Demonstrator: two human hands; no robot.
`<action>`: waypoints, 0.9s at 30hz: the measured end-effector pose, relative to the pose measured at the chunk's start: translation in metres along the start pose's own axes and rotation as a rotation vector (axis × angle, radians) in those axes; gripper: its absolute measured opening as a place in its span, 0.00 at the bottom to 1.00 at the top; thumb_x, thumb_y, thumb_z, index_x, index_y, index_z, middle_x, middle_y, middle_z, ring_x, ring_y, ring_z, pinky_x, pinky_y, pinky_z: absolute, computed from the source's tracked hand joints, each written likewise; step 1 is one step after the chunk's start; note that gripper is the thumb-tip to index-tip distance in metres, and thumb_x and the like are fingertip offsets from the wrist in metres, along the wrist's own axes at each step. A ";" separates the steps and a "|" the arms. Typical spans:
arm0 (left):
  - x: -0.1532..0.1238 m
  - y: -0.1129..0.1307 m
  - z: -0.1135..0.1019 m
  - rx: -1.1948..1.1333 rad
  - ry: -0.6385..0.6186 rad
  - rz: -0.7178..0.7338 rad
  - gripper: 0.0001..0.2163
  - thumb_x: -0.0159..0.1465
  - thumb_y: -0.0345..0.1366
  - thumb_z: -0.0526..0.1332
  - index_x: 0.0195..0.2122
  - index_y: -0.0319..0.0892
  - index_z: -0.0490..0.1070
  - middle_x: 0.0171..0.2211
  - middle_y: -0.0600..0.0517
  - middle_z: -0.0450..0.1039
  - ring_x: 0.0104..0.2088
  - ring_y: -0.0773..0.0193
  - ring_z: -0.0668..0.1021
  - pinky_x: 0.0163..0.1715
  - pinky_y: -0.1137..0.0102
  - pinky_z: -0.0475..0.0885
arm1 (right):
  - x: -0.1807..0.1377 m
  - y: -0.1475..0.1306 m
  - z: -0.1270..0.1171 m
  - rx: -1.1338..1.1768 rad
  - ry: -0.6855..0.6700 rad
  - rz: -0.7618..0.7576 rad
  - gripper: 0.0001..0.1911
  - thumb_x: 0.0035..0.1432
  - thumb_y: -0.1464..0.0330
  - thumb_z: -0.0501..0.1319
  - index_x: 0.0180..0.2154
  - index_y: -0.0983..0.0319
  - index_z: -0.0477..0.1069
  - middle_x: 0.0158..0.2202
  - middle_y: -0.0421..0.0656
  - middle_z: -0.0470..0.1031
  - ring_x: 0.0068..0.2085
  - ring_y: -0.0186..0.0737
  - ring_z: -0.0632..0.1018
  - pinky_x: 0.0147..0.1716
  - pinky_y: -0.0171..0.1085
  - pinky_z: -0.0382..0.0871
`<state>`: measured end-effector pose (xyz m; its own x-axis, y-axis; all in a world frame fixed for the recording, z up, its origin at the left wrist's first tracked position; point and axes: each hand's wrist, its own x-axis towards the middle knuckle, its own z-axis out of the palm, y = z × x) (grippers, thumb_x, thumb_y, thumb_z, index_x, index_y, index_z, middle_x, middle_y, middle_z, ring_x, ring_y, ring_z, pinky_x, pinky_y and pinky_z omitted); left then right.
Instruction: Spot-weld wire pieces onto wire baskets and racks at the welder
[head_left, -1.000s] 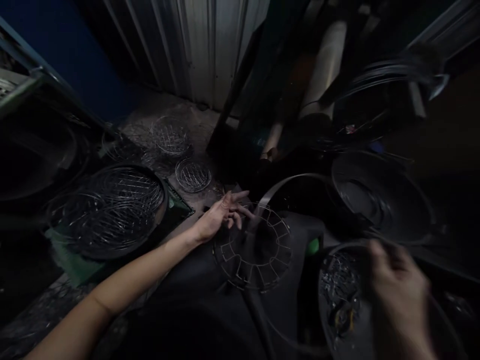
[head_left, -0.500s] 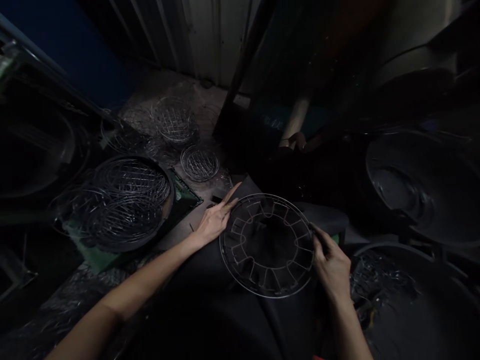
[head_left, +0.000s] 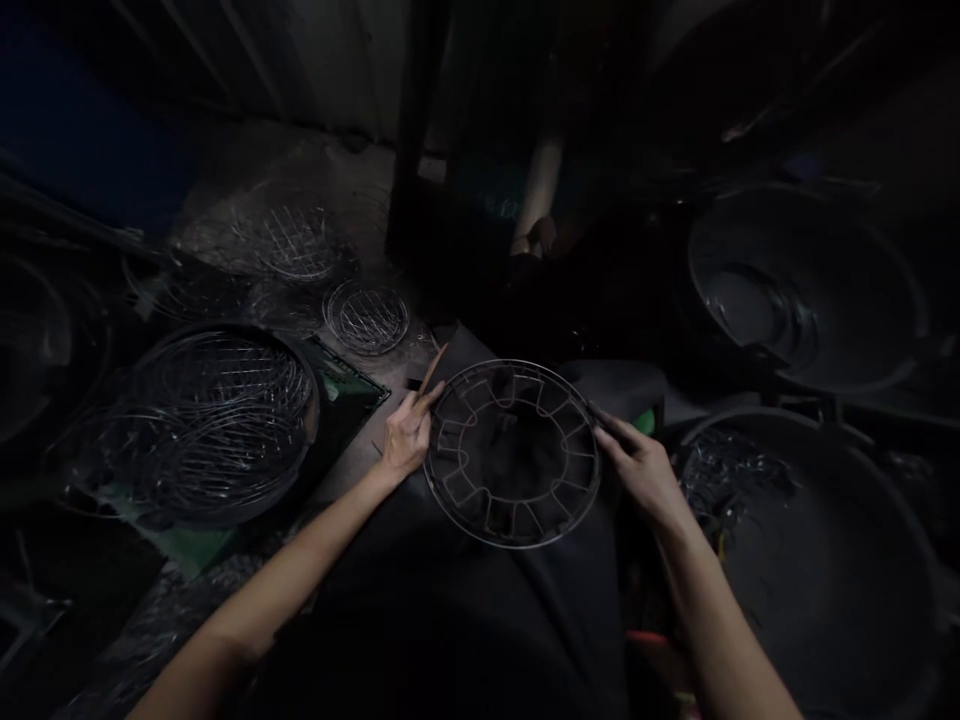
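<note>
A round wire frame point(head_left: 512, 452), with an outer ring and a zigzag inner ring, lies on dark cloth over my lap. My left hand point(head_left: 407, 432) pinches its left rim, with the index finger stretched along the wire. My right hand point(head_left: 636, 465) grips the right rim, fingers closed on the wire. Both hands hold the frame roughly level between them.
A large dark tub point(head_left: 217, 420) full of wire baskets stands at the left. Smaller wire baskets point(head_left: 366, 316) lie on the floor beyond it. Dark basins point(head_left: 806, 285) sit at the right, the nearer basin point(head_left: 810, 540) holding wire scraps. Another person's arm point(head_left: 536, 205) shows at the back.
My right hand came in from the lower right and took the frame's right rim. An outer ring now surrounds the frame. My left hand shifted to pinch the left rim.
</note>
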<state>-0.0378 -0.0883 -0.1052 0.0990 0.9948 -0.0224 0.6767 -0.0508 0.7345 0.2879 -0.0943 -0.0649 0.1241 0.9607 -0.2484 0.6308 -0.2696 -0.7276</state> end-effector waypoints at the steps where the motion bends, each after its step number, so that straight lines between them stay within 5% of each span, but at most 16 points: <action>1: 0.001 -0.002 0.001 -0.010 0.016 0.008 0.20 0.65 0.34 0.43 0.55 0.40 0.66 0.37 0.48 0.68 0.37 0.65 0.73 0.42 0.71 0.69 | 0.000 -0.001 0.002 0.077 0.001 0.008 0.22 0.54 0.56 0.58 0.47 0.61 0.74 0.44 0.46 0.76 0.48 0.45 0.74 0.50 0.44 0.65; 4: 0.003 -0.005 0.004 -0.022 0.054 0.046 0.19 0.66 0.36 0.44 0.53 0.38 0.67 0.41 0.46 0.71 0.41 0.62 0.74 0.45 0.67 0.69 | -0.007 -0.007 0.009 0.160 0.086 0.010 0.19 0.54 0.58 0.59 0.44 0.63 0.74 0.43 0.46 0.77 0.46 0.44 0.75 0.49 0.44 0.67; 9: 0.003 -0.003 0.008 -0.019 0.173 0.059 0.18 0.68 0.39 0.44 0.52 0.38 0.64 0.48 0.43 0.71 0.49 0.61 0.74 0.52 0.65 0.66 | -0.040 -0.008 0.014 -0.080 0.252 -0.136 0.17 0.61 0.63 0.54 0.47 0.61 0.74 0.42 0.45 0.76 0.42 0.39 0.76 0.46 0.38 0.68; 13: 0.001 0.000 0.010 -0.013 0.172 0.094 0.18 0.69 0.40 0.43 0.50 0.38 0.65 0.47 0.44 0.71 0.50 0.62 0.73 0.53 0.67 0.65 | -0.072 0.001 0.010 -0.236 0.244 -0.184 0.18 0.63 0.65 0.51 0.49 0.62 0.72 0.41 0.47 0.75 0.41 0.39 0.76 0.44 0.37 0.69; 18: 0.002 0.001 0.013 -0.005 0.215 0.124 0.19 0.69 0.42 0.42 0.52 0.39 0.64 0.48 0.45 0.71 0.50 0.64 0.74 0.53 0.69 0.66 | -0.097 0.009 0.014 -0.351 0.140 -0.184 0.23 0.63 0.62 0.50 0.59 0.60 0.62 0.54 0.49 0.69 0.53 0.44 0.71 0.52 0.45 0.64; 22: 0.003 0.002 0.013 -0.032 0.218 0.135 0.19 0.69 0.43 0.44 0.53 0.40 0.64 0.50 0.46 0.71 0.51 0.63 0.73 0.53 0.69 0.65 | -0.103 0.011 0.027 -0.373 0.203 -0.190 0.25 0.64 0.61 0.50 0.61 0.58 0.57 0.58 0.49 0.65 0.57 0.45 0.67 0.53 0.48 0.61; 27: 0.004 0.017 -0.003 -0.133 0.092 -0.033 0.16 0.66 0.45 0.50 0.38 0.40 0.72 0.34 0.50 0.75 0.38 0.63 0.76 0.42 0.69 0.69 | -0.112 0.016 0.043 -0.235 0.404 -0.114 0.20 0.62 0.61 0.52 0.55 0.57 0.65 0.52 0.49 0.68 0.53 0.44 0.70 0.51 0.45 0.65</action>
<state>-0.0283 -0.0849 -0.0913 0.0068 0.9999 0.0102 0.5750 -0.0122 0.8180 0.2510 -0.2092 -0.0763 0.3029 0.9445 0.1268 0.8080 -0.1840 -0.5597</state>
